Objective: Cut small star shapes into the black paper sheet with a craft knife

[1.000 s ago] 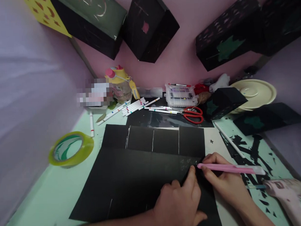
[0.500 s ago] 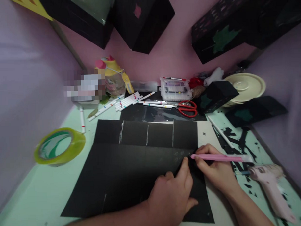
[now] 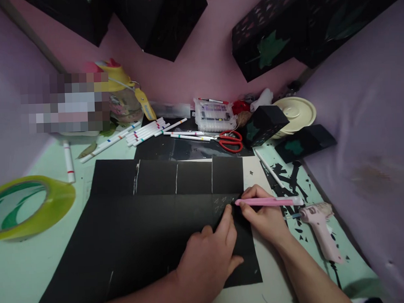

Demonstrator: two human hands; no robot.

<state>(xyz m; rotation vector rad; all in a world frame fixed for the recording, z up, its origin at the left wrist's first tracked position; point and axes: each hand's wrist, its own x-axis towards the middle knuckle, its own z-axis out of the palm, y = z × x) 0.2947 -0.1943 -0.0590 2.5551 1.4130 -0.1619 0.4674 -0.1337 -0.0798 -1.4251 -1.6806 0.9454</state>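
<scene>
While one left hand presses two black sheets, right hand grips one pink knife.

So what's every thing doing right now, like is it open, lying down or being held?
Large black paper sheet: flat, pressed down by left hand.
Pink craft knife: held in right hand, tip on the sheet.
Red-handled scissors: lying down, closed.
Pink glue gun: lying on its side.
Green tape roll: lying flat.
White marker pens: lying down, capped.
</scene>
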